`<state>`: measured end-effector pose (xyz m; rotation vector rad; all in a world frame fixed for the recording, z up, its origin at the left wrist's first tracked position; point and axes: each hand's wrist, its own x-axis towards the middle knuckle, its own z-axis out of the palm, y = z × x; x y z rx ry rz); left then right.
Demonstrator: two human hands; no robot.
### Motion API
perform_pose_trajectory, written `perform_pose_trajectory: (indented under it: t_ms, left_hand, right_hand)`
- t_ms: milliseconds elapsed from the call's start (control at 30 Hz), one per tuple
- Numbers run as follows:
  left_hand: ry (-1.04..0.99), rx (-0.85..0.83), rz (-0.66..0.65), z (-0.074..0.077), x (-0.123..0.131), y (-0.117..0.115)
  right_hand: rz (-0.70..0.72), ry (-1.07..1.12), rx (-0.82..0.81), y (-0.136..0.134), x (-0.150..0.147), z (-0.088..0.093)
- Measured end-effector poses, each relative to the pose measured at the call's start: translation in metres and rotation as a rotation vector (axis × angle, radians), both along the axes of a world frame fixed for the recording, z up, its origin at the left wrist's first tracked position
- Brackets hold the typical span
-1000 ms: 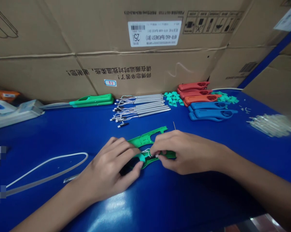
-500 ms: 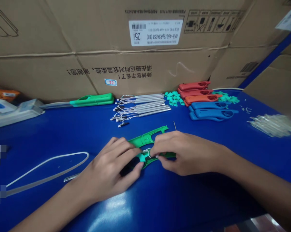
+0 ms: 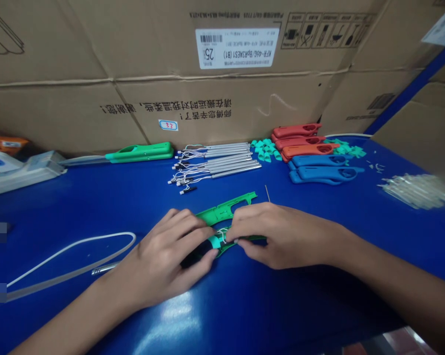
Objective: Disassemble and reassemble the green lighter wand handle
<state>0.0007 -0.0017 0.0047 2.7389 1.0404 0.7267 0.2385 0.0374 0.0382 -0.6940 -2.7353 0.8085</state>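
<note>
A green plastic handle shell lies open on the blue table in front of me. My left hand is curled round its near end, thumb and fingers pressing a small teal part. My right hand is closed in a pinch over the shell's middle, where thin white wires show between the two hands. A thin pin sticks up just behind my right hand.
Metal tubes with wires lie in a row at the back. Red shells, blue shells, teal caps and a finished green lighter lie near them. Clear tubes lie at right, a white cable loop at left, cardboard boxes behind.
Both hands stay on the green shell. My right fingers have crept slightly left toward the teal part; my left thumb has closed a little further onto it.
</note>
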Motion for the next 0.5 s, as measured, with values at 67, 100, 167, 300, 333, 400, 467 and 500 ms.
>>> perform_pose_trajectory:
  t_ms: [67, 100, 167, 300, 333, 400, 467, 500]
  left_hand:
    - [0.001, 0.005, -0.007, 0.0005, -0.0001, 0.0007]
    - [-0.001, 0.011, -0.011, 0.0009, 0.0001, 0.0011]
    - [-0.003, 0.017, -0.017, 0.0016, 0.0008, 0.0018]
    - [-0.012, 0.033, -0.026, 0.0018, 0.0012, 0.0026]
    - [-0.014, 0.039, -0.028, 0.0015, 0.0010, 0.0026]
    - [-0.018, 0.040, -0.028, 0.0008, 0.0004, 0.0026]
    - [-0.020, 0.034, -0.030, -0.0001, -0.0004, 0.0024]
    - [-0.019, 0.032, -0.031, -0.0004, -0.0007, 0.0023]
  right_hand:
    - [-0.009, 0.007, 0.011, 0.0001, -0.0004, -0.0006]
    - [-0.019, 0.011, 0.021, 0.0001, -0.0005, -0.0009]
    - [-0.036, 0.019, 0.037, 0.0002, -0.0003, -0.0017]
    - [-0.018, 0.038, 0.020, 0.0004, 0.0008, -0.0032]
    - [-0.012, 0.045, 0.014, 0.0004, 0.0011, -0.0035]
    - [-0.008, 0.053, 0.008, 0.0005, 0.0012, -0.0041]
    - [-0.009, 0.055, 0.005, 0.0005, 0.0008, -0.0045]
    - [-0.011, 0.051, 0.005, 0.0005, 0.0004, -0.0047]
